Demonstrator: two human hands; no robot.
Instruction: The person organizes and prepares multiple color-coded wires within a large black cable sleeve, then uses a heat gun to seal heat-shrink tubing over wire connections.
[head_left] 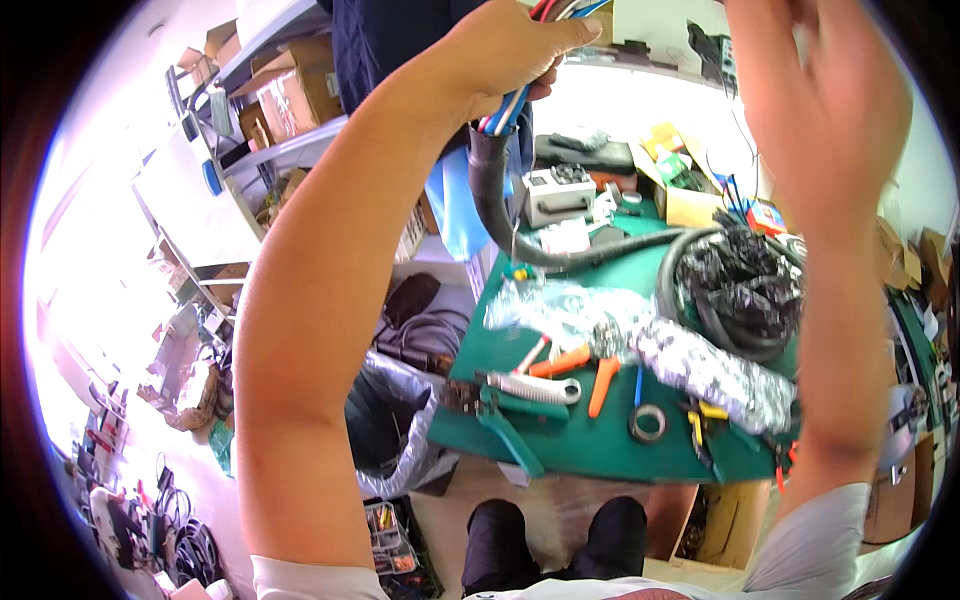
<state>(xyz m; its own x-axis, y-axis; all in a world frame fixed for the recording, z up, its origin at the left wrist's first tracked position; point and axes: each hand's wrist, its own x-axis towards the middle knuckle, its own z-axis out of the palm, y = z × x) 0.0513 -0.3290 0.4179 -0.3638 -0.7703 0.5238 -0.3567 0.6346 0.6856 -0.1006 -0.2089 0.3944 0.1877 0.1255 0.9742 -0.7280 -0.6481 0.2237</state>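
Note:
My left hand (pixel 505 48) is raised at the top of the view, closed round a bundle of coloured wires (pixel 507 113). Blue, white and red strands show, coming out of the cut end of a thick black cable (pixel 488 185). This cable bends down to the green table mat (pixel 590 440) and runs right into a coil beside black plastic wrap (pixel 745 270). High on the right is my right hand (pixel 835 100), smeared by motion, its fingertips cut off by the upper edge. I cannot make out anything in it.
On the mat lie green-handled pliers (pixel 520 420), an orange-handled tool (pixel 600 380), a grey utility knife (pixel 535 387), a tape roll (pixel 648 423) and bubble wrap (pixel 715 370). A lined bin (pixel 400 460) stands left of the table. Shelves with cardboard boxes (pixel 298 100) rise at far left.

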